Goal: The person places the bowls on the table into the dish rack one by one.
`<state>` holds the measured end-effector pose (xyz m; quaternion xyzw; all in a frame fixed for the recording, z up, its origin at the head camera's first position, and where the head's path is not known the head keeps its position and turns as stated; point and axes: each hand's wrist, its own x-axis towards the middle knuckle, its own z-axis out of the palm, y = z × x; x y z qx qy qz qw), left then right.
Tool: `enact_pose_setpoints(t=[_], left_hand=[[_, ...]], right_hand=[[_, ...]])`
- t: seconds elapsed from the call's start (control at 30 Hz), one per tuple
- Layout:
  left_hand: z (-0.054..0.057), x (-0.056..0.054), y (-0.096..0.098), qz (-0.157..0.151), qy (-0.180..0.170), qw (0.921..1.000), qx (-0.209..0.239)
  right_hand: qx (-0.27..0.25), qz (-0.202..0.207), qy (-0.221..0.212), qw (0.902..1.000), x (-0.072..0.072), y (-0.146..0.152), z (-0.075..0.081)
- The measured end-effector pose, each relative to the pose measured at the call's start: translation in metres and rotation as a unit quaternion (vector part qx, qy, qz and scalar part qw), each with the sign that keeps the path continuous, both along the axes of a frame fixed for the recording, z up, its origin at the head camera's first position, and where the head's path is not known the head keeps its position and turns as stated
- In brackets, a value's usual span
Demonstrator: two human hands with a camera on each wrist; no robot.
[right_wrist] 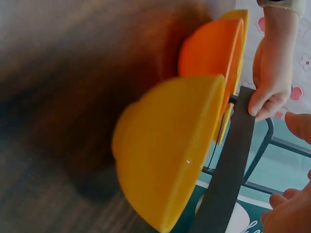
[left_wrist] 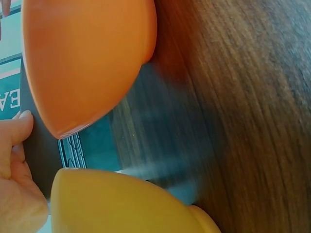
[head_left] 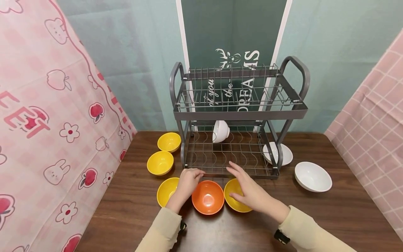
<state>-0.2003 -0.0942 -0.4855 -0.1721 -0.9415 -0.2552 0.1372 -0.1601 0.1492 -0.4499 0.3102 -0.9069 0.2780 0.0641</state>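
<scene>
My left hand (head_left: 188,182), fingers loosely bent, is over the far rim of the left yellow bowl (head_left: 165,191). Its fingertips overlap the lower front rail (right_wrist: 228,160) of a dark grey dish rack (head_left: 230,115); nothing shows between them. An orange bowl (head_left: 208,197) stands upright between my two hands. Thumb and fingers spread apart, my right hand (head_left: 252,192) is above the right yellow bowl (head_left: 233,204) and covers part of it. In the right wrist view that yellow bowl (right_wrist: 165,141) is nearest, the orange bowl (right_wrist: 209,53) behind it.
A white bowl (head_left: 221,131) stands tilted on its side in the rack's lower tier. Two more yellow bowls (head_left: 160,163) are left of the rack. To its right are two white bowls (head_left: 313,177), one partly behind the rack's leg. Patterned cloths hang around the wooden table (head_left: 126,217).
</scene>
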Motion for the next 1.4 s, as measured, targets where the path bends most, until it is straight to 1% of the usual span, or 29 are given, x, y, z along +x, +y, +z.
enact_pose_setpoints(t=[0.1, 0.17, 0.27, 0.4, 0.57, 0.77, 0.87, 1.03, 1.17, 1.3, 1.4], left_hand=[[0.0, 0.001, 0.0, 0.001, 0.006, 1.0, 0.003], [0.001, 0.001, 0.001, 0.003, 0.004, 1.0, 0.004], [0.001, 0.002, 0.001, 0.006, -0.004, 1.0, 0.002], [0.002, 0.003, 0.002, 0.008, -0.001, 1.0, -0.003], [0.001, 0.003, 0.002, 0.014, 0.002, 0.9999, -0.007], [0.0, 0.002, 0.002, 0.015, -0.005, 0.9999, -0.005], [0.0, 0.002, 0.003, 0.014, -0.009, 0.9999, -0.002], [0.001, 0.002, 0.003, 0.013, -0.012, 0.9998, 0.003], [0.001, 0.002, 0.003, 0.015, -0.014, 0.9998, 0.007], [0.001, 0.003, 0.003, 0.017, -0.009, 0.9998, 0.006], [0.0, 0.003, 0.003, 0.016, -0.002, 0.9999, 0.006]], right_hand=[[0.01, 0.0, 0.018, 0.9998, 0.008, 0.002, -0.006], [0.021, -0.004, 0.024, 0.9995, 0.014, 0.002, -0.01], [0.038, -0.013, 0.014, 0.9991, 0.023, 0.002, -0.016], [0.064, -0.029, -0.002, 0.9975, 0.034, 0.003, -0.027], [0.106, -0.04, 0.0, 0.9935, 0.043, 0.005, -0.044], [0.14, -0.053, -0.004, 0.9886, 0.048, 0.004, -0.054], [0.159, -0.056, 0.013, 0.9856, 0.049, 0.003, -0.057], [0.178, -0.052, 0.064, 0.9806, 0.049, 0.001, -0.059], [0.173, -0.046, 0.098, 0.979, 0.049, -0.001, -0.06], [0.165, -0.046, 0.13, 0.9766, 0.05, -0.002, -0.062], [0.165, -0.048, 0.138, 0.9754, 0.052, -0.003, -0.062]])
